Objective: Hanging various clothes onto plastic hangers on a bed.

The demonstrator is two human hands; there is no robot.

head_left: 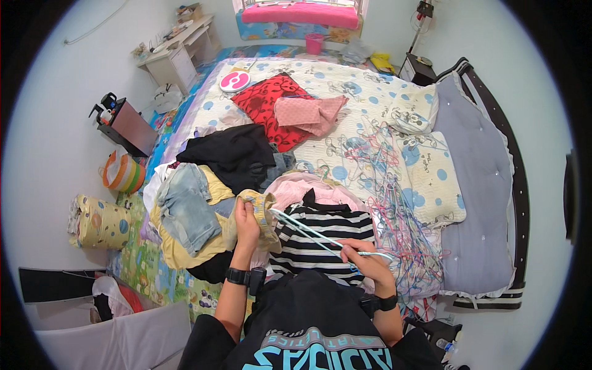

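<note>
our left grip (246, 227) holds the yellow cloth (265, 217) left of the striped shirt (324, 237), while above that shirt our right grip (365, 258) clasps a hanger (297, 223), seemingly angled so its end reaches the cloth.

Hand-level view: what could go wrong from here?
1. The pale hanger in the right hand might snag the yellow patterned garment held by the left hand; its far end is right at the cloth.
2. It could also catch the striped top lying below.
3. The tangled hanger pile may come up in clumps.
</note>
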